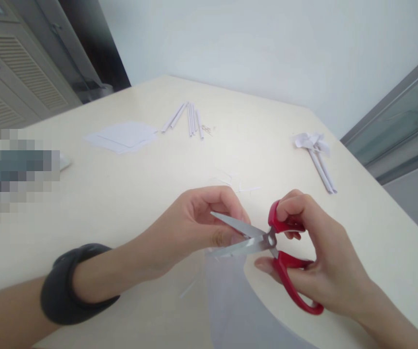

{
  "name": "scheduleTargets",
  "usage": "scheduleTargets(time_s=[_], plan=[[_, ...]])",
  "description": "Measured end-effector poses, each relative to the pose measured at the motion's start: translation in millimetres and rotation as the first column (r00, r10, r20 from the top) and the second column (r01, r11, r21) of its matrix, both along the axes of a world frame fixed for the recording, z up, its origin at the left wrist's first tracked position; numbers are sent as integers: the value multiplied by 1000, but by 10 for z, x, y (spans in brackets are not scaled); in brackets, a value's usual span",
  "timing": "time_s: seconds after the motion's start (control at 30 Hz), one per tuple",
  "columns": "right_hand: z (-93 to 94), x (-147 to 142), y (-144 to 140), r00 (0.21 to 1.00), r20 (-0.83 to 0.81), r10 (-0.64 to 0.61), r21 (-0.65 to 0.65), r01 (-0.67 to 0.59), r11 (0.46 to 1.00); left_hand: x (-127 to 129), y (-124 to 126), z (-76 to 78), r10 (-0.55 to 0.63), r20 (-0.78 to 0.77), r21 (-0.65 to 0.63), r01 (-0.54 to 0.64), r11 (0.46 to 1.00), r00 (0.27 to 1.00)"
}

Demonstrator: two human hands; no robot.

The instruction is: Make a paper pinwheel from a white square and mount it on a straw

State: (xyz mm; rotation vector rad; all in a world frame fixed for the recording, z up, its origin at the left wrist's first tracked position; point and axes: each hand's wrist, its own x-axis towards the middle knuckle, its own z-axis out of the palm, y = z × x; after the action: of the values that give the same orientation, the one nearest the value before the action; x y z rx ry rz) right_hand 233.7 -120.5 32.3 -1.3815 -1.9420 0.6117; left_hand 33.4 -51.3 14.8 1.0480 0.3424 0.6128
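Note:
My right hand (321, 247) grips a pair of scissors (247, 247) by the red handles, thumb in one loop and fingers in the other. The blades are spread and point left, across my left hand's fingertips. My left hand (209, 223) pinches the upper end of a sheet of white paper (238, 300) between thumb and fingers. The paper hangs down toward the bottom edge of the view, its right side curved. Whether a blade touches the paper I cannot tell. Thin paper scraps (247, 189) lie on the table just beyond my hands.
On the pale table (136, 189) several rolled paper tubes (190, 118) lie at the back, beside small thin bits (207, 130). Flat paper sheets (121, 136) rest further left. A paper flower with two rolled stems (320, 160) lies at right. A blurred-out patch (16, 169) covers the left edge.

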Motion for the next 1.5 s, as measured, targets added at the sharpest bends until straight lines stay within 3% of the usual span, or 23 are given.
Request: scheduleTargets(time_s=[0.53,0.9,1.17,1.5], plan=[[-12,-3,-8,999,37,-8,-9,8,1000,32,3,108,-6,-47,-68,3,998,999],[-35,-25,-4,999,49,-6,-18,7,1000,28,-3,19,-21,3,-52,21,998,1000],[-31,-40,-5,996,79,-37,-29,40,999,29,1,76,-31,-39,-65,29,997,999],[-54,-38,-19,997,55,-53,-63,56,996,36,-18,31,-12,33,-38,13,999,999]])
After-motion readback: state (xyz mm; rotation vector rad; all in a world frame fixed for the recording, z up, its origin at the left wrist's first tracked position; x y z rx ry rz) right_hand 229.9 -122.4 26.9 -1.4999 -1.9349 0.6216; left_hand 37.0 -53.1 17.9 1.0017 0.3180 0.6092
